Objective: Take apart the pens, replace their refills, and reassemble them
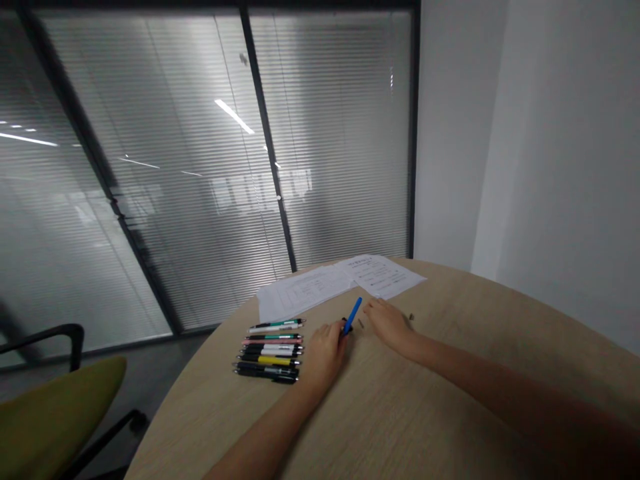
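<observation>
My left hand is closed around a blue pen, which tilts up and to the right out of the fingers. Some dark part shows beside the pen at the fingertips; its kind is unclear. My right hand is just to the right of the pen, fingers bent together and tips towards it. Whatever those fingers may hold is hidden. Left of my left hand lies a row of several pens, black, white, yellow, pink and green, side by side.
Printed paper sheets lie at the far edge of the round wooden table. Small dark bits rest near my right hand. A green chair stands at the left. Behind are glass panels with blinds and a white wall.
</observation>
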Tool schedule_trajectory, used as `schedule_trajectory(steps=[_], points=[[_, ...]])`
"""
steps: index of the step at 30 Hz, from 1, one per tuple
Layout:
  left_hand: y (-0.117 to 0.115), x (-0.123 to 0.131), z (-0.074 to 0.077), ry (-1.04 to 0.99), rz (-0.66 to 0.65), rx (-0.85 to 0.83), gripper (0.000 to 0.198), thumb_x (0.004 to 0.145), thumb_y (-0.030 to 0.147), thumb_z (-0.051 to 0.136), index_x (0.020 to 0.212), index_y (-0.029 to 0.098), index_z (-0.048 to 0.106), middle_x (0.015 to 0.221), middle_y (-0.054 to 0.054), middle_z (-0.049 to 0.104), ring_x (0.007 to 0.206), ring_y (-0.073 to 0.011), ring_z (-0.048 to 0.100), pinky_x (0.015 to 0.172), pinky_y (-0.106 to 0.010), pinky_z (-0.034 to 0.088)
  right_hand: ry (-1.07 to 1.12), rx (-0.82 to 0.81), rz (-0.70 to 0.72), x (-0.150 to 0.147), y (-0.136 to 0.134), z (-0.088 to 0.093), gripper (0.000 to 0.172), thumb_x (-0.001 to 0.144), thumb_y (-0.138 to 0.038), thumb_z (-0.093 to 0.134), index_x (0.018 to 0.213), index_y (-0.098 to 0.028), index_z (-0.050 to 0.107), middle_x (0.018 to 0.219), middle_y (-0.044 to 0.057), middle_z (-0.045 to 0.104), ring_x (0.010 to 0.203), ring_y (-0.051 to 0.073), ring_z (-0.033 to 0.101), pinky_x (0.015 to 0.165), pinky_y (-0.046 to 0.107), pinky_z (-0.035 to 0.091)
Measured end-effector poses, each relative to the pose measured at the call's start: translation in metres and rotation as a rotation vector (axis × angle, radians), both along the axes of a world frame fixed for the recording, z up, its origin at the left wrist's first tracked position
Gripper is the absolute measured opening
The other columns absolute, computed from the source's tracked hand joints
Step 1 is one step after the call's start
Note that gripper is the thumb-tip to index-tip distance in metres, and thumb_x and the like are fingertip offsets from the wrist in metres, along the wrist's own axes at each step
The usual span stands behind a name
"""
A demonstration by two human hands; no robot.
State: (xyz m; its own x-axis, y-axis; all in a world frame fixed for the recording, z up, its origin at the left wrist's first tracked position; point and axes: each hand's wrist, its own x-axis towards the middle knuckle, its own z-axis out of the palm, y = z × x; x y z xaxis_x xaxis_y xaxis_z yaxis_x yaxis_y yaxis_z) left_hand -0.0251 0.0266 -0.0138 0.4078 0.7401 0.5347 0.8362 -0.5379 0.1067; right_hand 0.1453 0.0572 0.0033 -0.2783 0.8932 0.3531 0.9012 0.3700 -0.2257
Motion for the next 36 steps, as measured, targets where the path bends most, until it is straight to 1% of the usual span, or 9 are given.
schedule_trajectory(steps=[5, 9, 14, 17, 20, 23, 26, 29, 36], points=[[-0.002, 0.000, 0.002, 0.030, 0.001, 0.011, 0.020, 0.080, 0.015, 0.043, 0.098, 0.017, 0.050, 0.082, -0.006, 0.061, 0.077, -0.0197, 0.056, 0.067, -0.029, 0.043, -0.034, -0.041, -0.169, 0.005, 0.008, -0.001, 0.032, 0.077, -0.001, 0.034, 0.086, -0.014, 0.062, 0.092, 0.015, 0.064, 0.088, 0.025, 0.058, 0.070, 0.034, 0.042], [-0.003, 0.000, 0.002, 0.052, 0.002, 0.021, 0.021, 0.080, 0.014, 0.044, 0.099, 0.017, 0.051, 0.083, -0.006, 0.061, 0.078, -0.0205, 0.055, 0.068, -0.030, 0.042, -0.020, -0.058, -0.181, 0.001, 0.010, -0.007, 0.030, 0.078, -0.003, 0.036, 0.089, -0.015, 0.061, 0.093, 0.014, 0.064, 0.087, 0.025, 0.059, 0.069, 0.032, 0.041], [-0.002, 0.001, 0.001, 0.082, -0.006, 0.036, 0.021, 0.079, 0.013, 0.044, 0.099, 0.016, 0.051, 0.087, -0.007, 0.061, 0.080, -0.0207, 0.054, 0.070, -0.031, 0.043, 0.053, -0.062, -0.147, 0.000, 0.009, -0.005, 0.028, 0.076, -0.004, 0.037, 0.082, -0.014, 0.062, 0.089, 0.015, 0.064, 0.085, 0.025, 0.058, 0.068, 0.032, 0.041], [-0.002, 0.001, 0.001, 0.100, -0.010, 0.045, 0.019, 0.080, 0.014, 0.043, 0.098, 0.016, 0.051, 0.086, -0.006, 0.061, 0.079, -0.0200, 0.055, 0.070, -0.031, 0.043, 0.133, -0.060, -0.100, 0.008, 0.006, 0.001, 0.024, 0.069, -0.003, 0.043, 0.078, -0.017, 0.061, 0.081, 0.010, 0.065, 0.079, 0.023, 0.059, 0.065, 0.031, 0.041], [-0.003, 0.002, 0.001, 0.132, -0.029, 0.065, 0.019, 0.080, 0.015, 0.043, 0.097, 0.016, 0.051, 0.085, -0.007, 0.061, 0.078, -0.0202, 0.055, 0.069, -0.031, 0.043, 0.251, -0.031, -0.029, 0.021, 0.003, 0.012, 0.028, 0.061, -0.002, 0.048, 0.080, -0.019, 0.059, 0.075, 0.004, 0.063, 0.074, 0.019, 0.058, 0.062, 0.026, 0.041], [-0.005, 0.002, 0.003, 0.147, -0.057, 0.086, 0.020, 0.080, 0.014, 0.042, 0.098, 0.017, 0.051, 0.084, -0.007, 0.061, 0.078, -0.0198, 0.055, 0.069, -0.031, 0.043, 0.392, 0.003, 0.021, 0.034, 0.001, 0.026, 0.027, 0.064, -0.007, 0.045, 0.087, -0.018, 0.054, 0.069, 0.000, 0.058, 0.064, 0.013, 0.056, 0.055, 0.022, 0.042], [-0.006, 0.003, 0.004, 0.144, -0.072, 0.089, 0.019, 0.081, 0.015, 0.042, 0.098, 0.017, 0.051, 0.084, -0.007, 0.061, 0.078, -0.0195, 0.056, 0.070, -0.031, 0.043, 0.728, 0.030, 0.119, 0.041, -0.003, 0.040, 0.023, 0.069, -0.016, 0.044, 0.092, -0.019, 0.047, 0.072, -0.001, 0.055, 0.061, 0.011, 0.056, 0.052, 0.022, 0.045], [-0.005, 0.002, 0.003, 0.128, -0.080, 0.092, 0.019, 0.081, 0.015, 0.042, 0.097, 0.017, 0.051, 0.083, -0.007, 0.061, 0.079, -0.0196, 0.056, 0.070, -0.032, 0.042, 1.083, 0.073, 0.256, 0.041, -0.011, 0.051, 0.021, 0.065, -0.024, 0.052, 0.084, -0.020, 0.046, 0.073, -0.001, 0.053, 0.060, 0.011, 0.056, 0.053, 0.025, 0.047], [-0.004, 0.003, 0.002, 0.128, -0.060, 0.079, 0.017, 0.081, 0.016, 0.043, 0.095, 0.016, 0.052, 0.084, -0.007, 0.063, 0.076, -0.0205, 0.057, 0.068, -0.032, 0.042, 1.167, 0.117, 0.337, 0.030, -0.023, 0.057, 0.022, 0.062, -0.027, 0.057, 0.081, -0.020, 0.047, 0.071, -0.002, 0.052, 0.060, 0.011, 0.054, 0.055, 0.025, 0.047]])
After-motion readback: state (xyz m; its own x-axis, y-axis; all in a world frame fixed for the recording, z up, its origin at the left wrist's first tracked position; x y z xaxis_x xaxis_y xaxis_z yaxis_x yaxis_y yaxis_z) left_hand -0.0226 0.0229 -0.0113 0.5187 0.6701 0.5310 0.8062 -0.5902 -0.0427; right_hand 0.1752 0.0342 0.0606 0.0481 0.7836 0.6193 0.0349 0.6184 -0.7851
